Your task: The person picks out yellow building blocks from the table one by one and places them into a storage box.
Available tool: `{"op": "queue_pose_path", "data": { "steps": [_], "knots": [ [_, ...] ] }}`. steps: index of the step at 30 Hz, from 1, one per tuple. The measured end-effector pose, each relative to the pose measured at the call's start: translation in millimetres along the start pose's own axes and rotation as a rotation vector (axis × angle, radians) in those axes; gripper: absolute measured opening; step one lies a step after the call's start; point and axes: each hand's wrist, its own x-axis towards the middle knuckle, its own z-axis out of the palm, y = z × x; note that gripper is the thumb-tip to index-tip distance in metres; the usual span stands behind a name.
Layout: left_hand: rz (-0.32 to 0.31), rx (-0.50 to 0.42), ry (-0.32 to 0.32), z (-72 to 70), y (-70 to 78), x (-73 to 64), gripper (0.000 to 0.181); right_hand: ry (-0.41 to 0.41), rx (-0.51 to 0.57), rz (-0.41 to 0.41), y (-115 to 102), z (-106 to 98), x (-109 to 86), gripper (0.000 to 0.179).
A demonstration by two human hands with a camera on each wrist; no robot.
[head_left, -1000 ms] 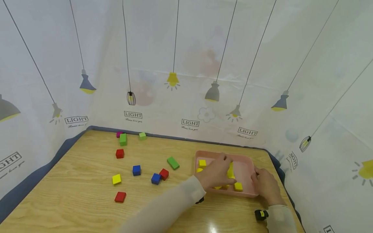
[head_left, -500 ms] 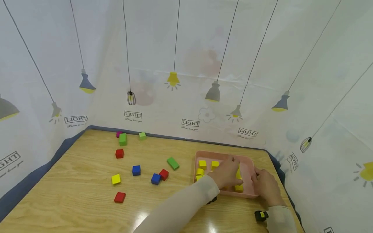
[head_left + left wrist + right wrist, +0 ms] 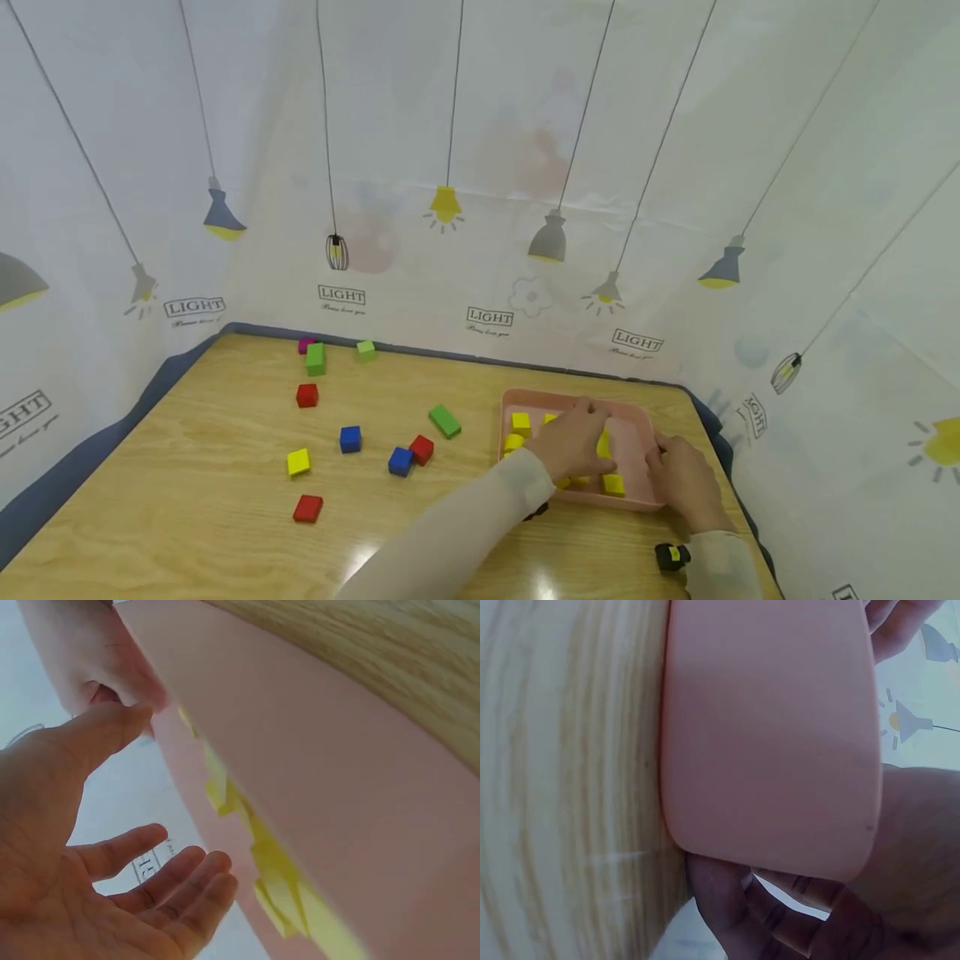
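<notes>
In the head view, a pink tray point(image 3: 633, 446) with several yellow blocks point(image 3: 521, 422) in it stands at the right of the table. My left hand point(image 3: 572, 443) is over the tray, hiding some blocks. The left wrist view shows its fingers point(image 3: 196, 896) loosely bent and thumb apart, with nothing between them; yellow blocks point(image 3: 279, 889) lie beyond the fingertips. My right hand point(image 3: 684, 482) grips the tray's right end. In the right wrist view, its curled fingers point(image 3: 727, 889) touch the end wall of the tray point(image 3: 772, 742).
Left of the tray lie a green block point(image 3: 445, 421), red blocks point(image 3: 307, 508), blue blocks point(image 3: 350, 439) and a yellow block point(image 3: 298, 462). Green blocks point(image 3: 316, 359) and a magenta block point(image 3: 306, 345) sit near the back edge. A printed white curtain point(image 3: 420, 275) surrounds the table.
My left hand moved right over the tray, then slightly back left. The right hand keeps its grip on the tray, which stays in place.
</notes>
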Motion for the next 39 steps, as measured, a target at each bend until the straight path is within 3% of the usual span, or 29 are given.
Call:
{"op": "queue_pose_path", "data": {
  "steps": [8,11,18,26,30,39],
  "knots": [
    [0.123,0.089,0.072,-13.7,-15.9,-13.9,0.095,0.016,-0.019,-0.012,2,2,2.2,0.053],
    [0.14,0.102,0.098,-19.6,-23.6,-22.6,0.096,0.021,-0.015,-0.013,0,3,1.9,0.053],
    [0.096,0.141,0.101,-33.7,-58.1,-51.8,0.097,0.036,0.011,-0.038,-5,3,-1.4,0.053],
    [0.028,0.12,0.127,-45.2,-103.3,-82.9,0.1,0.039,-0.011,0.0,-1,3,-0.7,0.055],
    [-0.008,0.153,0.149,-53.1,-121.6,-98.8,0.1,0.034,-0.015,-0.003,0,3,0.2,0.054],
    [-0.112,0.14,0.177,-77.5,-166.3,-150.4,0.094,0.024,-0.005,-0.003,0,1,-0.1,0.054]
  ]
}}
